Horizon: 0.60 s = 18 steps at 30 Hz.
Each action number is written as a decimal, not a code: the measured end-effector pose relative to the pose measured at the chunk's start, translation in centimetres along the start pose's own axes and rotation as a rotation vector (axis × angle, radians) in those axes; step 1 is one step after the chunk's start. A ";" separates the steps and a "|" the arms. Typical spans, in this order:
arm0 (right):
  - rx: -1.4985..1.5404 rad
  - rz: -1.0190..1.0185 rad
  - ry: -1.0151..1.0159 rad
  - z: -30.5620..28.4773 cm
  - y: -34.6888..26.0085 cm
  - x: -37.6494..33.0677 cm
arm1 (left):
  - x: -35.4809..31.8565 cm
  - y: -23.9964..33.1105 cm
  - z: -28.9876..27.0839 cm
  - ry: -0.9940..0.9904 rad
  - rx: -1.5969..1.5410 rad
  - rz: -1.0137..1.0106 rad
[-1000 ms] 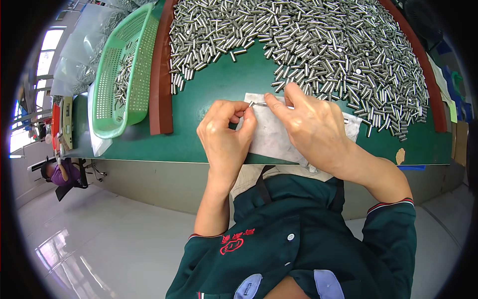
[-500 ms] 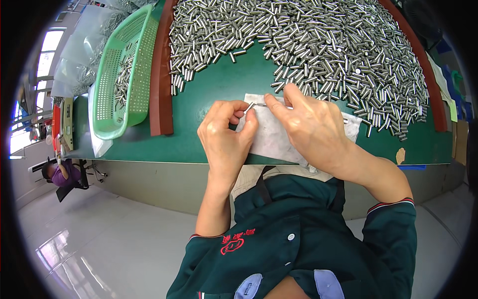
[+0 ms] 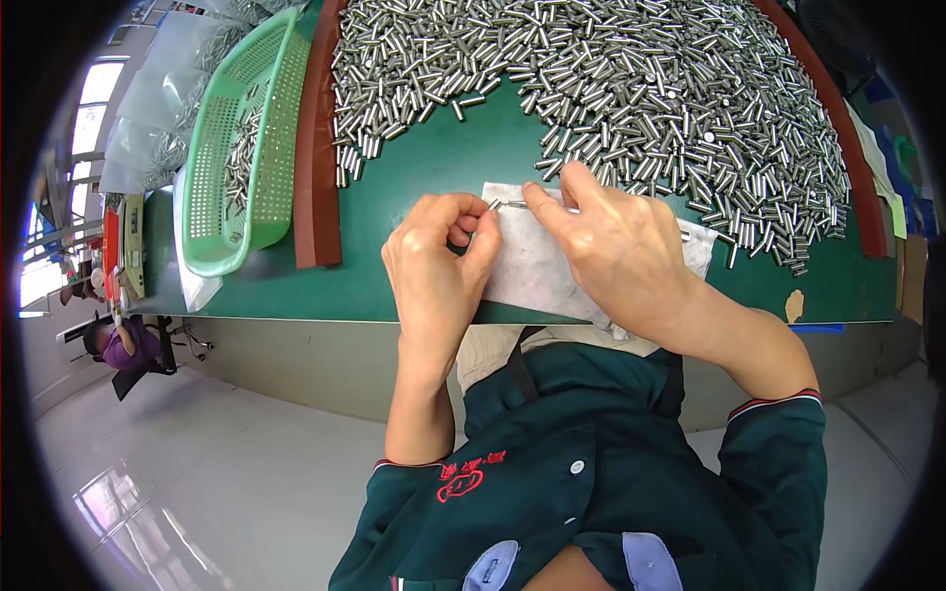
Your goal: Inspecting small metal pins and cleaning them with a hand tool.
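Head view: left hand [image 3: 434, 258] pinches a small metal pin [image 3: 495, 205] between thumb and forefinger, gripped low, seemingly so its upper end stays exposed. Right hand [image 3: 623, 244] grasps a slim metal tool [image 3: 516, 204], forefinger laid along it, probably for steadiness; its tip points at the pin, contact too small to tell. Both work above a white cloth [image 3: 537, 266], likely there to protect the table [image 3: 394, 212]. Loose pins [image 3: 611, 89] heap beyond, flanked by brown rails [image 3: 318, 187] that presumably stop rolling.
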State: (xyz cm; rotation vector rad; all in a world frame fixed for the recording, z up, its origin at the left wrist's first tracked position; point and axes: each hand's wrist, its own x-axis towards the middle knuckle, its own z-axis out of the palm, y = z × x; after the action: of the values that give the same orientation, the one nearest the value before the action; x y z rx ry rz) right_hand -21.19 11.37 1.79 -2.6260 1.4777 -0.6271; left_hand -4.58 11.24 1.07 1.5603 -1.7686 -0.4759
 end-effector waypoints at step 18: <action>0.031 -0.056 0.117 -0.1 0.3 0.0 | 0.6 0.0 -0.7 -0.018 -0.213 -0.199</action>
State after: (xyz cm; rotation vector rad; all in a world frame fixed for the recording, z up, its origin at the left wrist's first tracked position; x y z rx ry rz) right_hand -21.46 11.21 1.81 -2.6574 1.4149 -0.8148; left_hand -4.13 10.77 1.72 1.5890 -1.5263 -0.7517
